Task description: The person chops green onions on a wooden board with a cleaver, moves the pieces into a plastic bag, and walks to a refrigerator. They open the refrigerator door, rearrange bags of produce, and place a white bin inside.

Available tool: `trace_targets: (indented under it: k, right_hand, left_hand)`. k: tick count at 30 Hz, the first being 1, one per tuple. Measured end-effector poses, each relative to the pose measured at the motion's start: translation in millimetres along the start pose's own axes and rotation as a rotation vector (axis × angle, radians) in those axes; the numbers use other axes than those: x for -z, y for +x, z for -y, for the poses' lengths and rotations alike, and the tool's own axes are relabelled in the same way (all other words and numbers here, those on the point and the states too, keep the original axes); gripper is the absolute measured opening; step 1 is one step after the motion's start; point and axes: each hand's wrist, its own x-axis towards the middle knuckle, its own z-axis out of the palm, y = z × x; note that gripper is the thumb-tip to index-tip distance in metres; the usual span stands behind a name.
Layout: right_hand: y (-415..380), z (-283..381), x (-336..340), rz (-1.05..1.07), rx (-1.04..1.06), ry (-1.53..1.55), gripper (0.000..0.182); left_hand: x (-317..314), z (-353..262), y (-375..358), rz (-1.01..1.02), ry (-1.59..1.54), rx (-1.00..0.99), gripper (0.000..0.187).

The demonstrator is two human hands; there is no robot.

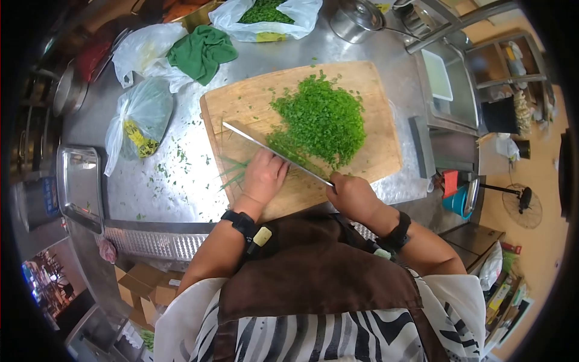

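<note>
My right hand (352,196) is wrapped round the handle of a long kitchen knife (259,143), whose blade slants up and left across the wooden cutting board (381,102). Beside the blade, my left hand (264,175) presses down with its fingers curled, close to the cutting edge. Several long green onion stalks (234,173) stick out to the left from under it; what its fingertips grip is mostly hidden. On the far side of the knife a large heap of chopped green onions (325,117) covers the middle and right of the board.
Scattered green bits lie on the steel table (139,199). Left and behind the board are a tied plastic bag (145,114), a green cloth (204,54) and a bag of chopped greens (265,13). A lidded pot (356,21), steel tray (81,187) and sink (461,90) stand around.
</note>
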Motion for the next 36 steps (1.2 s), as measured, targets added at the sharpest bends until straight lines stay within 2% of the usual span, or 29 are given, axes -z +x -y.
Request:
trace_targets:
  k: [5,10,16,20,25,27,30,33,36]
  right_hand:
    - [-0.8,2.1,14.1,-0.053,0.030,0.046,0.020]
    - [-30.4,16.3,37.6,0.063,-0.049,-0.047,0.020]
    - [5.6,1.4,-3.4,-0.033,0.047,-0.013,0.021]
    - [-1.9,-1.7,12.0,-0.054,0.062,-0.009,0.021]
    - [-31.7,11.3,32.0,0.022,-0.007,-0.067,0.020]
    - [-21.2,5.0,19.7,0.019,-0.006,-0.052,0.020]
    - [1.5,1.3,-0.9,0.002,0.022,-0.028,0.020]
    - [6.0,1.6,0.3,-0.049,0.053,-0.010,0.020]
    - [-6.3,4.4,17.8,-0.060,0.057,-0.020,0.020]
  left_hand:
    - [2.8,-4.4,2.8,0.013,-0.005,0.034,0.013]
    - [4.3,-4.1,-1.6,0.040,0.030,0.045,0.014]
    - [7.2,-2.2,-0.8,0.010,-0.028,0.013,0.014]
    - [5.4,-2.4,-1.0,0.022,-0.047,0.015,0.014]
    - [2.8,-2.8,-4.8,0.002,0.014,0.037,0.012]
    - [3.4,-2.3,-5.8,0.047,-0.010,0.072,0.022]
    - [3.9,-3.8,-3.6,-0.016,-0.007,0.030,0.012]
    - [3.8,-5.4,-7.2,0.033,-0.026,0.084,0.015]
    - [2.9,-2.8,-7.0,0.026,-0.009,0.041,0.016]
